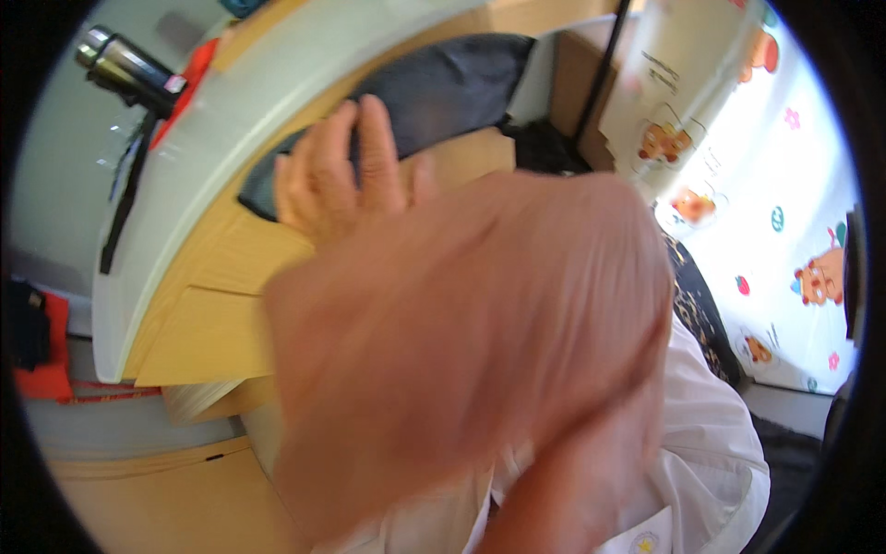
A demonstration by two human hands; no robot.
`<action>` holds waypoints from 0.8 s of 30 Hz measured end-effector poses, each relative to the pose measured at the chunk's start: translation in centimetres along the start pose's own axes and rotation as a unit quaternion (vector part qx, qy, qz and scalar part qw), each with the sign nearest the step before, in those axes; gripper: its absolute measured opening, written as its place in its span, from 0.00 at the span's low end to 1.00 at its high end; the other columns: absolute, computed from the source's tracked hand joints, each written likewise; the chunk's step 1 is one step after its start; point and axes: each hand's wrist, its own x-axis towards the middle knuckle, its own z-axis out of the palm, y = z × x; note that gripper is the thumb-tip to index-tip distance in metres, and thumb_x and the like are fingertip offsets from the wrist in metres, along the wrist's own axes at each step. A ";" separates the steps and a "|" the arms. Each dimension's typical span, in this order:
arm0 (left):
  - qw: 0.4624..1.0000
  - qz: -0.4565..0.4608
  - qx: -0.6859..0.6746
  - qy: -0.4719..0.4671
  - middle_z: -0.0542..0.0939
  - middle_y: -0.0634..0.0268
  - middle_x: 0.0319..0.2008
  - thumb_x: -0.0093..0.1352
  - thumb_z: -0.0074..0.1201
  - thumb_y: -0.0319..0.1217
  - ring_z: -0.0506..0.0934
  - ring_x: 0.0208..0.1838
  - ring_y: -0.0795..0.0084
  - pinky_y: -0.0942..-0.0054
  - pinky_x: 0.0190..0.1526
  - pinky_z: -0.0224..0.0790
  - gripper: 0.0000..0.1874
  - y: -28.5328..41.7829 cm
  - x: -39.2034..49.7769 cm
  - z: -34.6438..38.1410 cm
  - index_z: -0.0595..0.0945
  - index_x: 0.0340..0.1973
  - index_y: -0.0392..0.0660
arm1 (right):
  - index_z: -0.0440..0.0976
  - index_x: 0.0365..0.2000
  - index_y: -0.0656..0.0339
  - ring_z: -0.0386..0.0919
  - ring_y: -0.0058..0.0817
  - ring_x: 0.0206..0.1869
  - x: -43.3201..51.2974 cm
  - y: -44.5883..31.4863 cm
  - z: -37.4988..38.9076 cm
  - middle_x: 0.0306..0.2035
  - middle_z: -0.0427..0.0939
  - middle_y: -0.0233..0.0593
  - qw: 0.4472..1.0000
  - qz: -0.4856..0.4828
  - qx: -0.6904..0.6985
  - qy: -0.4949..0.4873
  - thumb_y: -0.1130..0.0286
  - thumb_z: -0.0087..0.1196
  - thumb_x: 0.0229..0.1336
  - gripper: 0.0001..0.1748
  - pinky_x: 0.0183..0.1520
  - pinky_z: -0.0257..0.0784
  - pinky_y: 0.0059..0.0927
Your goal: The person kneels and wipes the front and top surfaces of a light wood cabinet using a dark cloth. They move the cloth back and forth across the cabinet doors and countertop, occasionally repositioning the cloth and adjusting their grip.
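A flat dark grey piece (450,90), perhaps leather or fabric, lies on a light wooden surface (235,256) in the upper middle. On its near left part rests my left hand (336,173), back up, its fingers somewhat apart and the thumb partly hidden. Very close to the camera, my right hand (464,311) is a large blur across the middle; its fingers cannot be made out, nor whether it holds anything. It covers my left wrist and much of the wooden surface.
A curved white edge (208,173) borders the wooden surface. Beyond it are a metal vacuum flask (131,66), a black strip (128,194) and a red item (187,93). At right hangs a white curtain with printed cartoon animals (782,208), near a thin black pole (603,69).
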 end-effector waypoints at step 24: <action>0.995 0.056 0.072 0.029 0.75 0.56 0.62 0.73 0.60 0.42 0.72 0.62 0.51 0.50 0.63 0.67 0.30 -1.3 0.7 0.7 0.76 0.68 0.47 | 0.80 0.27 0.65 0.79 0.37 0.34 0.5 -1.6 0.6 0.32 0.81 0.43 0.990 0.081 0.076 -0.091 0.68 0.71 0.44 0.12 0.41 0.72 0.36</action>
